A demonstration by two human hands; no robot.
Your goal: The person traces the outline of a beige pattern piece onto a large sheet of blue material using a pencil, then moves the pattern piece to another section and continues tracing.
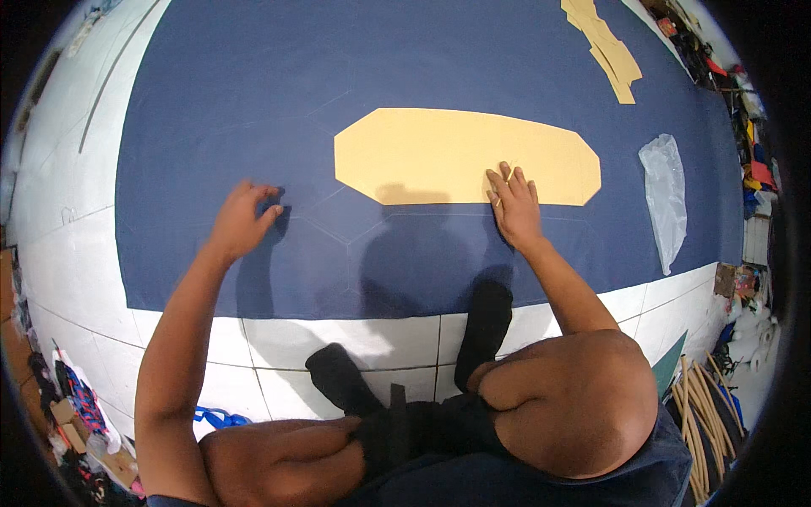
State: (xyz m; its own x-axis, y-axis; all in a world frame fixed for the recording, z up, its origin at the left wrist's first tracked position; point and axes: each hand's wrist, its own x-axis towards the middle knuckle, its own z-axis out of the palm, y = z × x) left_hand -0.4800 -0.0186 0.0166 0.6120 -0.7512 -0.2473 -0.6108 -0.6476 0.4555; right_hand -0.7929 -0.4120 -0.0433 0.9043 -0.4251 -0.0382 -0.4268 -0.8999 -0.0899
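A large navy blue cloth (405, 59) lies spread over a white tiled floor. On it rests a long tan paper pattern piece (439, 152) with angled ends. My right hand (513, 204) lies flat, fingers together, pressing on the pattern's lower edge. My left hand (241, 221) is to the left on the bare blue cloth, fingers curled with the fingertips pinching or pressing the fabric; whether it holds something small I cannot tell. Faint chalk lines on the cloth run between the two hands.
More tan pattern pieces (610, 51) lie at the cloth's far right. A clear plastic bag (666, 194) lies on the cloth's right side. My knees and black-socked feet (486, 325) are at the near edge. Clutter lines the right (752, 152) and lower left (76, 406) walls.
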